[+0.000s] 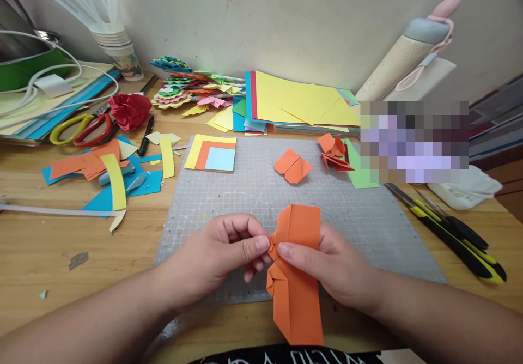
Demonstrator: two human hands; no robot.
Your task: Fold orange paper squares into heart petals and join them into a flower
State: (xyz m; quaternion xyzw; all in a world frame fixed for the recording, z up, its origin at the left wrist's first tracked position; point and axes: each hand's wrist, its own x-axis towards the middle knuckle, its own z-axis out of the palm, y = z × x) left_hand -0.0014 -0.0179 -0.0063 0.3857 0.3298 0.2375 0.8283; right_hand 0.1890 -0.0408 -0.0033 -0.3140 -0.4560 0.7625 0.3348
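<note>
Orange folded paper [302,282] is steadied in the half-closed right hand [339,266], its small edge fold pinched by the left hand [229,249], apparently for fine control.

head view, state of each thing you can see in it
orange paper: partly folded, held in both hands
left hand: pinching the paper's edge
right hand: gripping the paper
cutting mat: lying flat
small orange piece: folded, resting on the mat
red paper: crumpled
paper cups: stacked
yellow-and-black knife: lying down, blade seemingly out
</note>
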